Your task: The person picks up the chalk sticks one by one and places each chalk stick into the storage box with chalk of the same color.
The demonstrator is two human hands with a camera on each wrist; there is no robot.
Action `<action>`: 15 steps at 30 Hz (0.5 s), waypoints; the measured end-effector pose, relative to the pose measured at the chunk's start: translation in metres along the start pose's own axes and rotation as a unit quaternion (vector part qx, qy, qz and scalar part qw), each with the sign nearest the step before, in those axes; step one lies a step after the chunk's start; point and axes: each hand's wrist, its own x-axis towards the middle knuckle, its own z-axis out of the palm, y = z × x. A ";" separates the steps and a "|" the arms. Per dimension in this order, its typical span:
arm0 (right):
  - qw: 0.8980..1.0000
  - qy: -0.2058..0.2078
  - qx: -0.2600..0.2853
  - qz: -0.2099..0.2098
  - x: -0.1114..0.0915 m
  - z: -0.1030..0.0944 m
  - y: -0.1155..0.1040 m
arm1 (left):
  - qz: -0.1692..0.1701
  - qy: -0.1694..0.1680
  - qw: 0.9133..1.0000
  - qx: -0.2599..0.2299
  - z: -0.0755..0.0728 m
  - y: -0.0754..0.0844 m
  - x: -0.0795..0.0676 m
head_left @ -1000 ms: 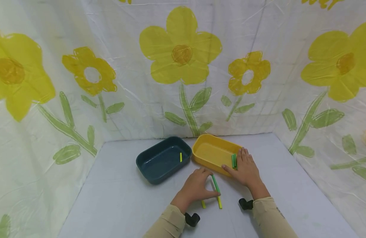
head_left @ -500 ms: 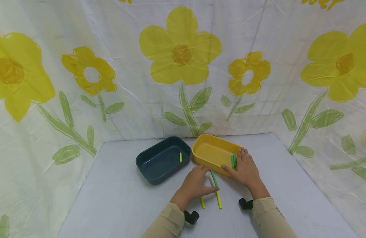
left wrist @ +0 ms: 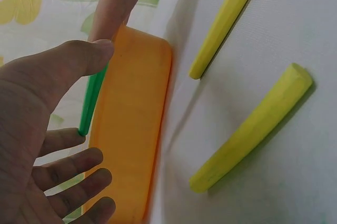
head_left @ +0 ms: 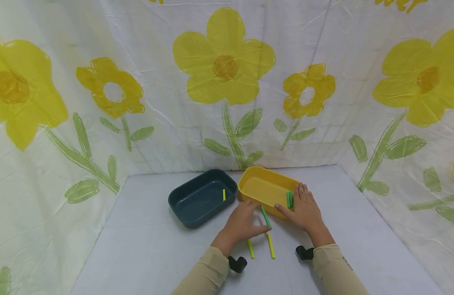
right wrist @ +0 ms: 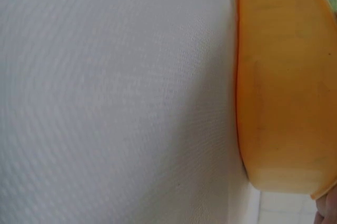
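My left hand point(head_left: 239, 223) pinches a green faceted stick point(left wrist: 93, 100), like chalk or a crayon, between thumb and index finger; the other fingers extend free. In the head view, this green stick point(head_left: 265, 215) slants in front of the yellow tray point(head_left: 254, 202). My right hand point(head_left: 305, 208) rests at the tray's right end, fingers straight along the edge and thumb at the near rim. Beside that hand, inside the tray, lie two green sticks point(head_left: 289, 199). Two yellow sticks point(left wrist: 224, 26) lie on the table under my left hand, partly covered in the head view.
Left of the yellow tray stands a dark blue-green tray point(head_left: 190, 207) with a yellow stick point(head_left: 224, 194) inside. Behind both hangs a flower-printed curtain point(head_left: 168, 135). A white cloth point(head_left: 138, 229) covers the table. Black wrist fittings point(head_left: 238, 264) sit below the sleeves.
My left hand has moved slightly forward toward the yellow tray, carrying the green stick away from the yellow sticks. My right hand has stayed at the tray.
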 end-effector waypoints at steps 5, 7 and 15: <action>1.000 -0.005 -0.003 0.001 -0.001 0.000 0.001 | 0.007 0.013 1.000 0.011 -0.003 0.000 0.004; 1.000 -0.005 -0.002 0.000 -0.001 -0.001 0.000 | 0.002 0.010 1.000 0.015 -0.005 0.000 0.005; 1.000 0.001 0.000 -0.003 0.001 0.001 0.001 | -0.015 0.002 1.000 0.015 -0.009 -0.002 0.013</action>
